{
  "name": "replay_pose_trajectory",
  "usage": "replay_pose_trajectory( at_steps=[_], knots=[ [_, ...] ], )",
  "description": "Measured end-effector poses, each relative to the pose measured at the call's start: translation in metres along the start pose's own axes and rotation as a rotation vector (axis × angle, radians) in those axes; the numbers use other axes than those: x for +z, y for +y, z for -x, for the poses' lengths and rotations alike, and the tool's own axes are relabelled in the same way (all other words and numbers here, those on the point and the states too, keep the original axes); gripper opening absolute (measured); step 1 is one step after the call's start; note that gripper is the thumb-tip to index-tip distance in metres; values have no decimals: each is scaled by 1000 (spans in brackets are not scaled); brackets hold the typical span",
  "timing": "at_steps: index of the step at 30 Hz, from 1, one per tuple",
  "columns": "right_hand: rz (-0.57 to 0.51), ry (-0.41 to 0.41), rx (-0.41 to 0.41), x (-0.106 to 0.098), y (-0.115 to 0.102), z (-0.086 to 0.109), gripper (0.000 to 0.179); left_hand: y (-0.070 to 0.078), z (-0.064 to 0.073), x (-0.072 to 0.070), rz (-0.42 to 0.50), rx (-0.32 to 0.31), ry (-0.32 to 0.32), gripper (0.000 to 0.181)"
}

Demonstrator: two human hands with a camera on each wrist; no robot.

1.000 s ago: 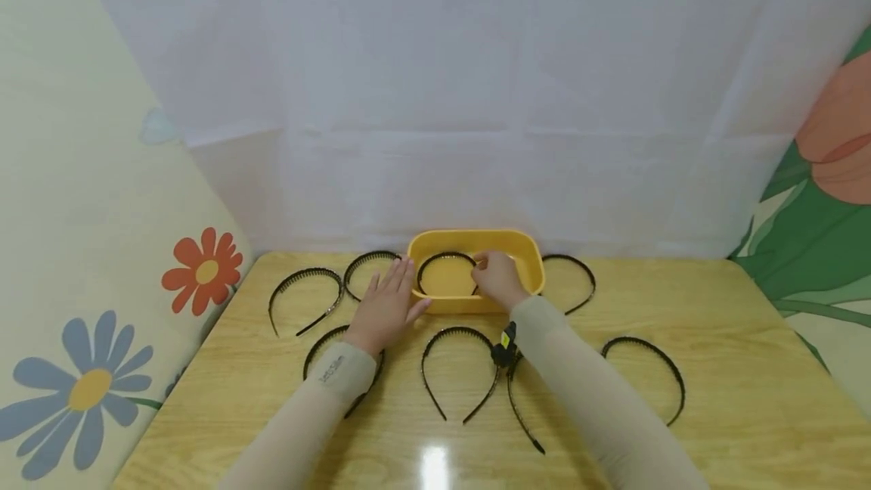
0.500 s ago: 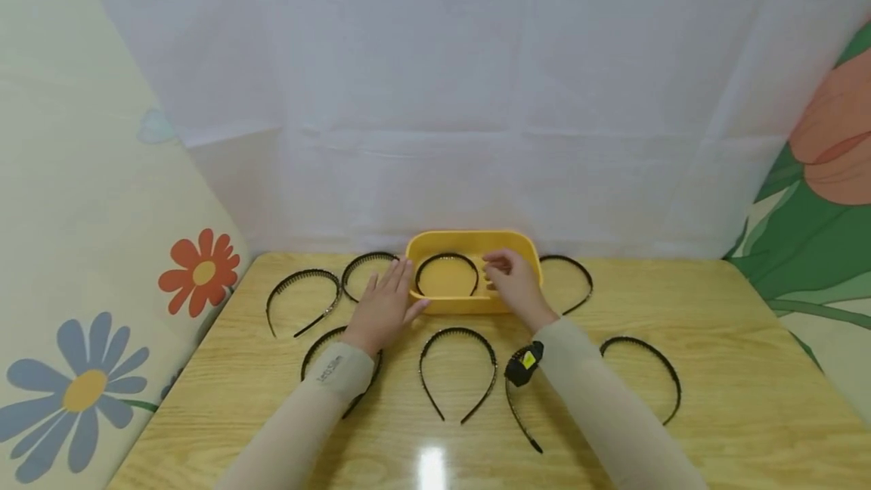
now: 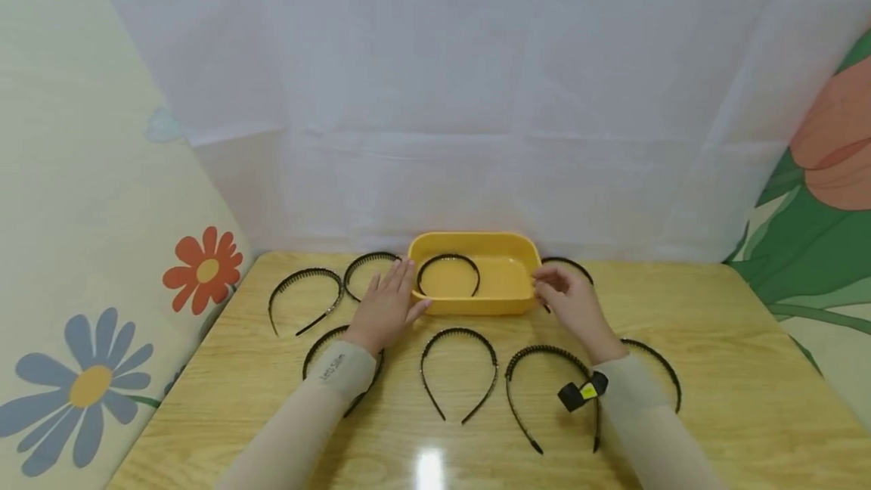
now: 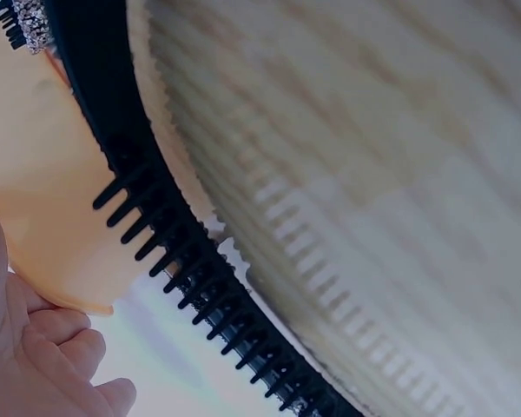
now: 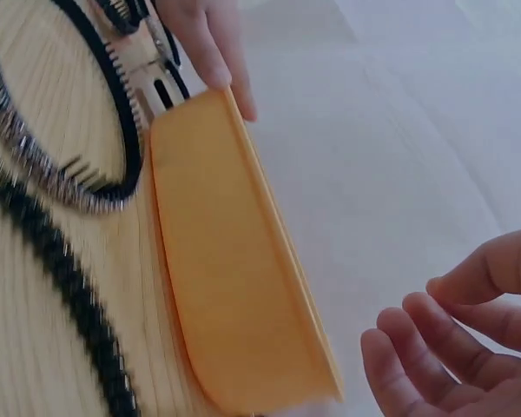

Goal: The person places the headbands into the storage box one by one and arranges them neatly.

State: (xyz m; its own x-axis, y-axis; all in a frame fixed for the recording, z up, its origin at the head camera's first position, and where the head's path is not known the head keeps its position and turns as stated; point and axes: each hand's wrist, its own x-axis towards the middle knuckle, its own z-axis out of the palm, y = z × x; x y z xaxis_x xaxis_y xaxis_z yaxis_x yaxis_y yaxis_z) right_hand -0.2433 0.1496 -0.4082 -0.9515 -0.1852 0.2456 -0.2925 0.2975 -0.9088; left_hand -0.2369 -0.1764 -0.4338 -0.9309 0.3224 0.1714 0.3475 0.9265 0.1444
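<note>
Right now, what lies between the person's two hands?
In the head view, the yellow bin, with one black headband inside, lies between the left hand and the right hand.

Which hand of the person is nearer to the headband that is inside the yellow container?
Left. The left hand touches the left end of the yellow container, close beside the headband. The right hand is at the opposite end, farther from it.

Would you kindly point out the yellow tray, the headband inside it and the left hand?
Yellow tray (image 3: pixel 476 307): head view, middle of its front wall.
Headband (image 3: pixel 449 256): head view, top of its arch.
Left hand (image 3: pixel 385 311): head view, back of the hand.
</note>
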Motion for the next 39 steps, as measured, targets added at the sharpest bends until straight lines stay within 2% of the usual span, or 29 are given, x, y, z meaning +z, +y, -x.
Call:
replay_pose_trajectory(
  at_steps=[5,8,13,16,23,34,39],
  knots=[
    [154,41,3,-29,6,15,23,2,-2,-4,2,7,-15,80],
    [270,34,6,-45,7,21,25,2,-3,-4,0,6,-18,80],
    [451,-75,5,-71,9,28,29,1,-3,0,4,8,-16,79],
    [525,-149,-8,-87,12,32,30,0,-3,1,7,7,-23,79],
    [587,-245,1,-115,21,43,32,-1,-1,1,13,-1,-26,79],
    [632,-268,42,-144,37,65,31,0,0,0,31,0,-22,79],
    [621,-337,79,-155,42,67,31,0,2,0,28,-4,-24,79]
  ],
)
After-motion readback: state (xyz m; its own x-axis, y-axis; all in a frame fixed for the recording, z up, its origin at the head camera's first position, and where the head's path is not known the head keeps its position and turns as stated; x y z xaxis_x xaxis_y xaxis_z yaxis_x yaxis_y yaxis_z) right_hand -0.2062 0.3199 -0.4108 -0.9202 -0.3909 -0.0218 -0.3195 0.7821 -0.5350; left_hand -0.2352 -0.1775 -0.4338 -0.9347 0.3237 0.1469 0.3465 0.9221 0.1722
